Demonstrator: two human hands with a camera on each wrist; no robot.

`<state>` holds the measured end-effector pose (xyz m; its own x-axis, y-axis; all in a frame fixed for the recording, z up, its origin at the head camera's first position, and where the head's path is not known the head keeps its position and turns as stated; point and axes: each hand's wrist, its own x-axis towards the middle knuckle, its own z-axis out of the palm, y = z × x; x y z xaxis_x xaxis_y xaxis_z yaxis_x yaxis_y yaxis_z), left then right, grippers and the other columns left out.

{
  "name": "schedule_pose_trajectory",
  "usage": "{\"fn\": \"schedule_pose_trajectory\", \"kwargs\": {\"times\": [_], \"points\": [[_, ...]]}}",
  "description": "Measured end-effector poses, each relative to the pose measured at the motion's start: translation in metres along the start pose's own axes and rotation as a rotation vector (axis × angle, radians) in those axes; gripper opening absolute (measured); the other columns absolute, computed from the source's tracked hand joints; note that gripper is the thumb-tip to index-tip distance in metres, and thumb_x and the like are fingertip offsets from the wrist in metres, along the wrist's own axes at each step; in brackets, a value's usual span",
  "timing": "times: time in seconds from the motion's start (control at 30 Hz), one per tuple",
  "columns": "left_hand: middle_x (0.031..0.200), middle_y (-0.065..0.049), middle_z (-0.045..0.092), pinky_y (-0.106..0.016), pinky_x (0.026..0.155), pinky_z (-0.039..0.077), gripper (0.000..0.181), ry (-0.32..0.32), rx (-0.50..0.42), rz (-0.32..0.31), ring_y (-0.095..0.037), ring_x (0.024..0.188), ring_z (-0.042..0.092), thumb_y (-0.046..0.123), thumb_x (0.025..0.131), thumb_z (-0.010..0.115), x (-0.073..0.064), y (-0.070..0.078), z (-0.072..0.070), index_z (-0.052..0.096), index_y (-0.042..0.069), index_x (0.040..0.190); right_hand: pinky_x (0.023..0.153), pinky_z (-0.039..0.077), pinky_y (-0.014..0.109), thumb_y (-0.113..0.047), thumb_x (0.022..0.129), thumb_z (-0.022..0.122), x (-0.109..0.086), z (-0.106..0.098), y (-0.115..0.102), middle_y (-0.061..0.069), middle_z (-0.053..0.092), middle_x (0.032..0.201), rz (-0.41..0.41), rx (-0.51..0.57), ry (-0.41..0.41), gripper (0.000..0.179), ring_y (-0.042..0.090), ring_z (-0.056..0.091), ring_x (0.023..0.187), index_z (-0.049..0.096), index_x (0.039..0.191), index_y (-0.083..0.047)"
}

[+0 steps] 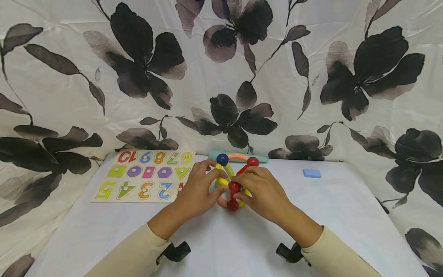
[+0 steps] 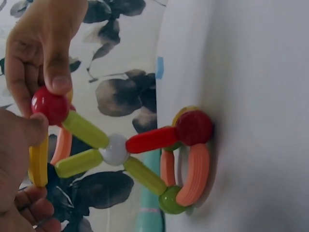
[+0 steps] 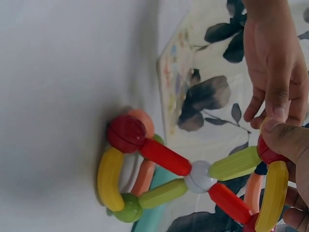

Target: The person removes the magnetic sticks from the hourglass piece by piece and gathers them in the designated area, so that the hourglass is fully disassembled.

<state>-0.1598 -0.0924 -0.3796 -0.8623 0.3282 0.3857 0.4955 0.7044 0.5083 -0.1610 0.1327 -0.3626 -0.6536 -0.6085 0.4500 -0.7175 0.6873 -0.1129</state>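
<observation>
A toy frame of balls and sticks stands on the table, its white ball [image 2: 115,150] at the centre joining green and red sticks. My right hand [image 1: 264,192] pinches an upper red ball [image 1: 234,187], its thumb on the ball in the right wrist view. My left hand [image 1: 196,189] grips a yellow curved stick [image 2: 38,162], its far end meeting that red ball. At the base are a dark red ball [image 2: 194,127], a green ball [image 3: 128,208] and orange curved sticks [image 2: 194,174]. A blue ball [image 1: 222,159] and another red ball [image 1: 252,161] sit at the frame's far top.
Left of the frame lies a number and shape puzzle board [image 1: 138,188]. A teal long object [image 1: 264,159] lies behind the frame at the table's back edge. A blue block [image 1: 312,173] rests to the right. Floral cloth [image 1: 297,100] hangs behind the white table [image 1: 339,215].
</observation>
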Motion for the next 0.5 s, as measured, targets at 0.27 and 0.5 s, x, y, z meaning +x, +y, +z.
{"fn": "schedule_pose_trajectory", "kwargs": {"times": [0.27, 0.5], "points": [[0.142, -0.01, 0.047, -0.053, 0.102, 0.046, 0.026, -0.043, -0.019, 0.034, -0.029, 0.131, 0.04, 0.028, 0.09, 0.081, -0.003, -0.012, -0.008, 0.07, 0.024, 0.113, 0.102, 0.046, 0.042, -0.029, 0.075, 0.094, 0.0, -0.001, 0.0, -0.005, 0.074, 0.112, 0.006, 0.0, -0.005, 0.055, 0.021, 0.056, 0.118, 0.074, 0.125, -0.018], [0.138, -0.003, 0.053, -0.051, 0.104, 0.047, 0.047, -0.048, -0.024, 0.025, -0.025, 0.132, 0.042, 0.029, 0.085, 0.084, -0.014, -0.026, -0.02, 0.066, 0.02, 0.128, 0.102, 0.046, 0.042, -0.029, 0.076, 0.093, 0.0, 0.0, -0.001, -0.005, 0.073, 0.114, 0.008, -0.002, -0.012, 0.053, 0.021, 0.055, 0.119, 0.074, 0.124, -0.017]]}}
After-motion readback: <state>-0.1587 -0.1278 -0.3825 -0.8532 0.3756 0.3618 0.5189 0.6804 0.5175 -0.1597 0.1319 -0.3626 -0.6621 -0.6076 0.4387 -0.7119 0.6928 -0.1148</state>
